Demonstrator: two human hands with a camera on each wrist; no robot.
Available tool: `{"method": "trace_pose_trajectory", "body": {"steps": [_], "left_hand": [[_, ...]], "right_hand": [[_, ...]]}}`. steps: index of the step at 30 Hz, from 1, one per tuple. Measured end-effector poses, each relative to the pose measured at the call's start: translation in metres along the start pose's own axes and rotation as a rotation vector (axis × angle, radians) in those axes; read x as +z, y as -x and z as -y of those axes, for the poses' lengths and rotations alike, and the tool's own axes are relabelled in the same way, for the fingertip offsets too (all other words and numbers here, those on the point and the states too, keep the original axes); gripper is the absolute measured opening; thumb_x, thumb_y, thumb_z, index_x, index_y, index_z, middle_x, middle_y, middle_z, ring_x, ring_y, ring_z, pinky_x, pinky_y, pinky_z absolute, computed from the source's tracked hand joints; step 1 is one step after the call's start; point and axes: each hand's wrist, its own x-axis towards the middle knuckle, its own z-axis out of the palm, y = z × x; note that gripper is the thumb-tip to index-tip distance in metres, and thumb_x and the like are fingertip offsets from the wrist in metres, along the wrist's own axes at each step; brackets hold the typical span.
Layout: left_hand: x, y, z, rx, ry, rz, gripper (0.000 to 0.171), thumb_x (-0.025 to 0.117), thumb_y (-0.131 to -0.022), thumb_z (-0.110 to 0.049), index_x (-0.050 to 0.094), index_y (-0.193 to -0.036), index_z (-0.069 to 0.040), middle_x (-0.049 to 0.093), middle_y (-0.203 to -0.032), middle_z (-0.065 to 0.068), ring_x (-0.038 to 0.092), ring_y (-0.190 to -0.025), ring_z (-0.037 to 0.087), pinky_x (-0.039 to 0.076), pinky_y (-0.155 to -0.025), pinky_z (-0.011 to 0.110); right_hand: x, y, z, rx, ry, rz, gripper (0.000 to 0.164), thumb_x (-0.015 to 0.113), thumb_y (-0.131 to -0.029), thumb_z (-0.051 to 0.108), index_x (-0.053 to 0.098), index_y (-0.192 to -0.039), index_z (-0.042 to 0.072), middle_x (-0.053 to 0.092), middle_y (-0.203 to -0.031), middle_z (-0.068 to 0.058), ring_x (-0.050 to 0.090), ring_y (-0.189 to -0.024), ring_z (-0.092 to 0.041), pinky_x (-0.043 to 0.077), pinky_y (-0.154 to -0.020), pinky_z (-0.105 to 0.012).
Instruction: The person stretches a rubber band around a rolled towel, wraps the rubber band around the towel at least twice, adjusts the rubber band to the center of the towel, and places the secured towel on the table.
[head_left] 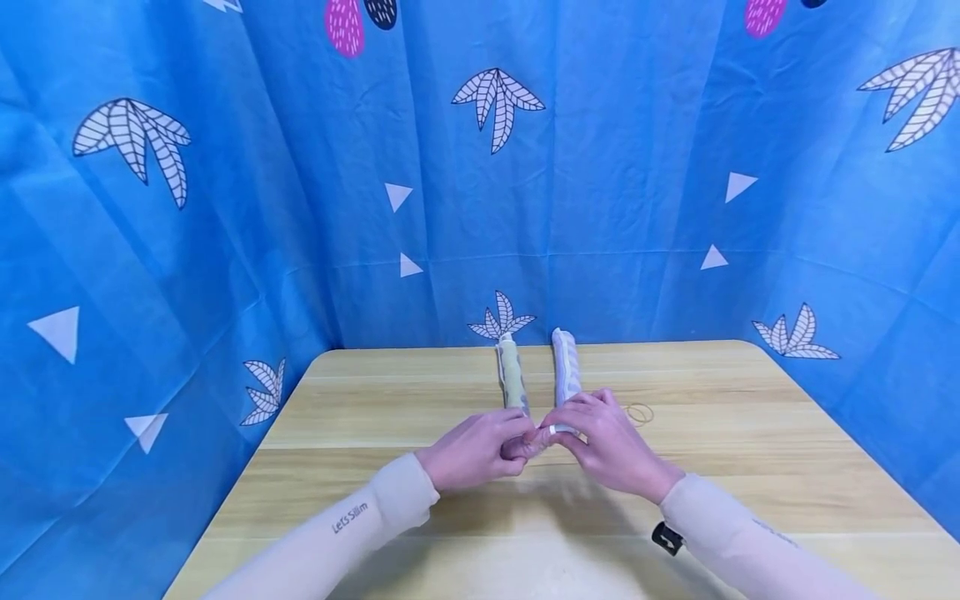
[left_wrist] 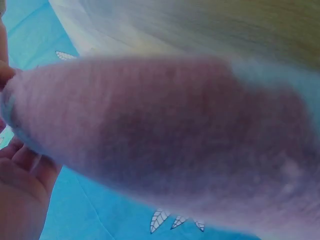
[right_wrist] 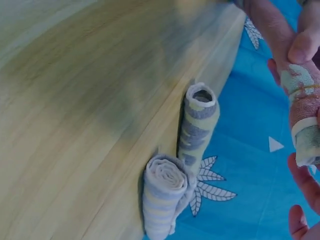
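Between my two hands is a rolled towel point(right_wrist: 296, 77), pink with pale green patches, a thin rubber band point(right_wrist: 303, 91) wrapped round it. It fills much of the left wrist view as a blurred pink roll point(left_wrist: 125, 110). My left hand point(head_left: 480, 450) grips one end with curled fingers. At the other end, my right hand point(head_left: 611, 450) holds the roll with thumb and fingers close to the band. In the head view the hands meet above the table and mostly hide the towel.
Beyond my hands, a yellow-and-grey rolled towel point(head_left: 513, 375) and a lilac-and-white rolled towel point(head_left: 566, 362) lie on the wooden table point(head_left: 375, 392). Loose rubber bands point(head_left: 640, 414) are right of them. A blue patterned curtain point(head_left: 615, 183) hangs round the table's back and sides.
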Motion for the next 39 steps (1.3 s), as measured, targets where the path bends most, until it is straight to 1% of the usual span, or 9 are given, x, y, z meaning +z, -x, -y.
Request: {"method": "trace_pose_trajectory", "body": {"steps": [3,8,14,17,21,25,29,32,39], "left_hand": [[0.002,0.003,0.002,0.004,-0.093,-0.053,0.016,0.072,-0.091,-0.031,0.058,-0.093,-0.025,0.049,-0.082,-0.014,0.046,-0.066,-0.002,0.036,-0.055,0.011],[0.003,0.010,0.004,-0.029,-0.215,-0.089,0.026,0.070,-0.090,-0.051,0.060,-0.097,-0.028,0.051,-0.080,-0.017,0.044,-0.062,-0.002,0.032,-0.051,0.014],[0.005,0.011,0.004,-0.115,-0.104,-0.049,0.019,0.072,-0.091,-0.034,0.062,-0.106,-0.028,0.058,-0.080,-0.017,0.049,-0.064,-0.001,0.037,-0.053,0.016],[0.002,0.009,0.003,-0.193,0.027,0.006,0.025,0.071,-0.092,-0.034,0.062,-0.115,-0.032,0.062,-0.086,-0.016,0.053,-0.069,0.002,0.044,-0.059,0.019],[-0.002,0.009,0.006,-0.300,0.233,0.074,0.024,0.068,-0.095,-0.040,0.059,-0.118,-0.038,0.065,-0.095,-0.016,0.060,-0.080,0.003,0.051,-0.071,0.023],[-0.004,0.011,0.011,-0.334,0.425,0.112,0.020,0.064,-0.096,-0.046,0.058,-0.115,-0.041,0.068,-0.098,-0.013,0.063,-0.083,0.009,0.053,-0.073,0.028],[-0.005,0.012,0.012,-0.341,0.520,0.131,0.019,0.062,-0.097,-0.051,0.059,-0.113,-0.042,0.067,-0.096,-0.009,0.061,-0.080,0.012,0.052,-0.068,0.030],[-0.004,0.012,0.010,-0.307,0.469,0.099,0.024,0.066,-0.096,-0.044,0.057,-0.118,-0.042,0.067,-0.099,-0.009,0.061,-0.079,0.010,0.052,-0.069,0.028],[0.002,0.010,0.003,-0.166,0.094,-0.051,0.044,0.070,-0.095,-0.037,0.055,-0.136,-0.036,0.069,-0.120,-0.011,0.063,-0.093,0.005,0.052,-0.079,0.026]], "right_hand": [[-0.001,-0.002,-0.003,0.047,-0.036,-0.012,0.024,0.079,-0.084,0.014,0.075,-0.106,0.022,0.075,-0.101,0.012,0.063,-0.097,-0.011,0.035,-0.083,-0.036],[-0.005,-0.001,-0.007,0.219,-0.118,-0.019,0.020,0.078,-0.085,0.012,0.077,-0.105,0.017,0.076,-0.100,0.006,0.065,-0.098,-0.015,0.035,-0.088,-0.038],[-0.006,0.001,-0.008,0.336,-0.238,0.042,0.020,0.074,-0.090,0.014,0.076,-0.109,0.019,0.076,-0.107,0.004,0.067,-0.102,-0.019,0.041,-0.094,-0.050],[-0.007,0.004,-0.010,0.293,-0.253,0.052,0.023,0.073,-0.091,0.016,0.075,-0.114,0.022,0.075,-0.111,0.007,0.067,-0.105,-0.018,0.042,-0.094,-0.050],[-0.008,0.009,-0.013,0.147,-0.182,0.074,0.034,0.072,-0.092,0.017,0.070,-0.125,0.026,0.070,-0.124,0.007,0.062,-0.115,-0.019,0.042,-0.092,-0.046],[-0.007,0.012,-0.014,-0.020,-0.051,0.091,0.048,0.079,-0.085,0.020,0.066,-0.131,0.026,0.067,-0.131,0.003,0.059,-0.121,-0.023,0.043,-0.092,-0.045],[-0.003,0.010,-0.015,-0.114,0.029,0.052,0.053,0.085,-0.077,0.017,0.068,-0.127,0.024,0.070,-0.122,0.005,0.062,-0.114,-0.021,0.042,-0.089,-0.041],[0.001,0.007,-0.016,-0.109,0.032,0.011,0.048,0.085,-0.077,0.015,0.070,-0.122,0.022,0.072,-0.116,0.009,0.063,-0.109,-0.019,0.038,-0.086,-0.037],[0.004,0.003,-0.014,-0.047,0.022,-0.026,0.040,0.084,-0.079,0.018,0.073,-0.117,0.020,0.074,-0.114,0.007,0.066,-0.106,-0.018,0.035,-0.086,-0.036]]}}
